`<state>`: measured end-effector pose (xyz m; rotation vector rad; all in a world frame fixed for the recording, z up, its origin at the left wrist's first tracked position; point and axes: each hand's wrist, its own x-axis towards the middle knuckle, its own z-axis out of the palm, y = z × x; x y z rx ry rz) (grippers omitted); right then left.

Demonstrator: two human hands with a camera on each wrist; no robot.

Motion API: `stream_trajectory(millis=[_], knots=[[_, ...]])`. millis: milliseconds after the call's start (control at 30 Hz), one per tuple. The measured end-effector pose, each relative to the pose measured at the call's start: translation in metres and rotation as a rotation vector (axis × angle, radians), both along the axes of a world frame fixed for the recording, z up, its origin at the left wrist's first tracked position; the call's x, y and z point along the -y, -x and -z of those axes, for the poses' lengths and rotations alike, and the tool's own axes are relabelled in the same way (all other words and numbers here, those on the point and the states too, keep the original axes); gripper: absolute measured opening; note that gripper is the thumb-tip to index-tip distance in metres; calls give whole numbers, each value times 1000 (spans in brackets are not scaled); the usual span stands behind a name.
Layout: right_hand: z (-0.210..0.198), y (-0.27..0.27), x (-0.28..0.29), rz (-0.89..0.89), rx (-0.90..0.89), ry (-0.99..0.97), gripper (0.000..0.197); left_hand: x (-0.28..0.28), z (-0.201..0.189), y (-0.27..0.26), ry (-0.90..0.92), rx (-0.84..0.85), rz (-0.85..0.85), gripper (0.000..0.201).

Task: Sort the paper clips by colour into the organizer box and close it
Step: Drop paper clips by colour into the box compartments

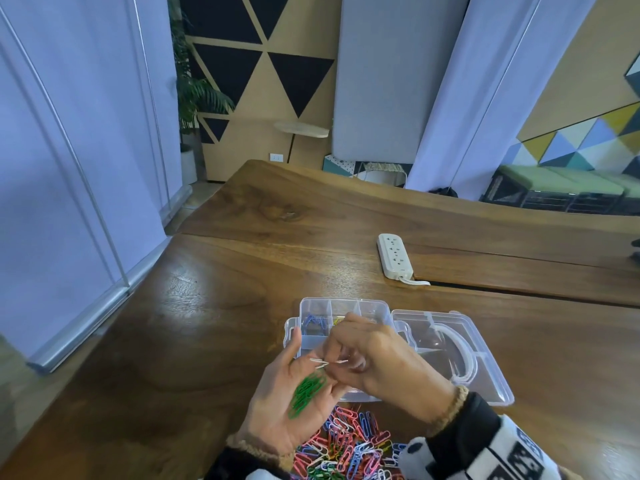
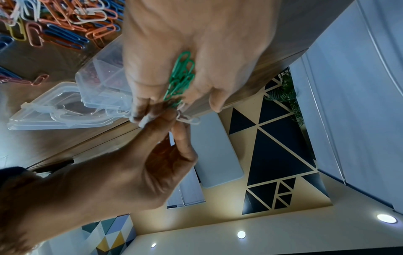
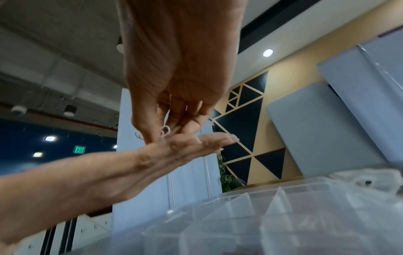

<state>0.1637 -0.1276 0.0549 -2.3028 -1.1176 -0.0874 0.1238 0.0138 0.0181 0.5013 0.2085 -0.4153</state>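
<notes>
My left hand (image 1: 294, 400) lies palm up, fingers straight, cradling one bunch of green clips (image 1: 306, 393), while my right hand (image 1: 377, 362) pinches white clips (image 1: 327, 362) above it. One clear organizer box (image 1: 346, 306) stands open on the wooden worktop (image 1: 207, 323), a mixed clip pile (image 1: 349, 445) just before it; one power strip (image 1: 394, 256) lies beyond, before triangle-patterned walls.

From above and behind, the head camera looks forward and down across the brown wooden table (image 1: 214, 341) to the clear plastic compartmented organizer box (image 1: 346, 308) and far wall. The left wrist camera sits close under that palm, rolled so the box (image 2: 102, 81) lies sideways and ceiling lights show. The right wrist camera looks up from just beside the box (image 3: 250, 215), sharing the triangle-patterned wall.
</notes>
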Motion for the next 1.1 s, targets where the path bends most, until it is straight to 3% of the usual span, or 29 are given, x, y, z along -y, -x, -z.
stream_trajectory(millis=[267, 367, 467, 567, 700, 800, 967, 1100], knots=[[-9, -2, 5, 166, -173, -118, 15, 0, 7, -4, -37, -46, 15, 65], [-23, -18, 19, 357, -134, -214, 18, -8, 10, -3, 71, -14, 29, 65], [-27, -40, 37, 579, -199, -154, 16, -14, 14, -6, 90, -4, -63, 74], [-16, -56, 42, 687, -273, -11, 11, -18, 19, -12, 167, -83, -163, 59], [6, -74, 30, 741, -384, 116, 17, -21, 19, -14, 207, -91, -224, 63], [14, -85, 20, 761, -412, 180, 10, -24, 17, -14, 248, -80, -242, 65], [14, -89, 17, 768, -292, 270, 14, -35, 30, -19, 298, -92, -297, 70], [-9, -71, 23, 692, -215, 256, 18, -35, 29, -20, 276, -69, -298, 80]])
